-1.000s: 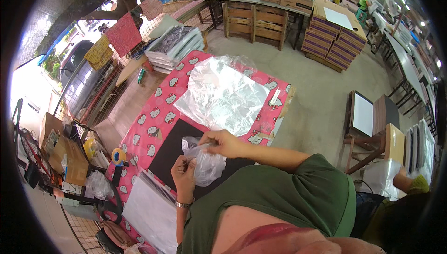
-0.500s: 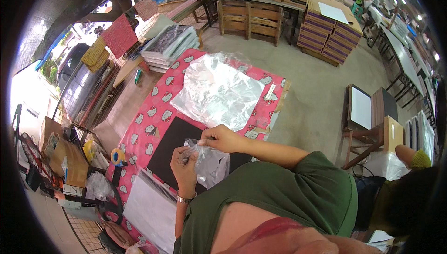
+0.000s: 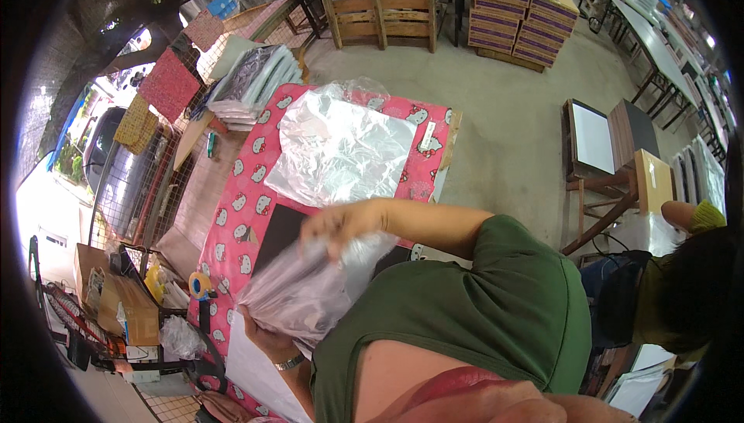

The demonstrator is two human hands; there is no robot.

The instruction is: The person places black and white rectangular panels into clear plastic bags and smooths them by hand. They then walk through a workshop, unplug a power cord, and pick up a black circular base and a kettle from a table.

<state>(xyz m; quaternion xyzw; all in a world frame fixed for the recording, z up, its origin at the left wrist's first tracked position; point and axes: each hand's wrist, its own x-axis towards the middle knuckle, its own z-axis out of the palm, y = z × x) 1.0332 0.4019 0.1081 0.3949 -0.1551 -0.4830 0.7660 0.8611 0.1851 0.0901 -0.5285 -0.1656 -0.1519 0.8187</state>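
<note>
A clear plastic bag (image 3: 314,287) is spread in front of my body. My left hand (image 3: 267,339), with a metal watch at the wrist, grips the bag's lower left edge. Over the bag's upper part is my right hand (image 3: 341,225), its fingers smeared by motion, so its hold cannot be made out. A black board (image 3: 280,231) lies beneath, partly hidden by the bag and my arm. Beyond it, a pile of shiny clear plastic (image 3: 341,144) rests on the pink patterned table cover (image 3: 232,210). White sheets (image 3: 252,369) lie near my left forearm.
A tape roll (image 3: 201,285) sits at the table's left edge. Wrapped stacks (image 3: 256,82) stand beyond the far left corner. Cartons (image 3: 515,20) are piled at the back right. A wooden stand (image 3: 593,183) and another person (image 3: 682,291) are to my right.
The plastic bag has gone from bunched to spread wide. My left hand has moved down and left with its edge, while my right hand has shifted slightly left. The view has also shifted.
</note>
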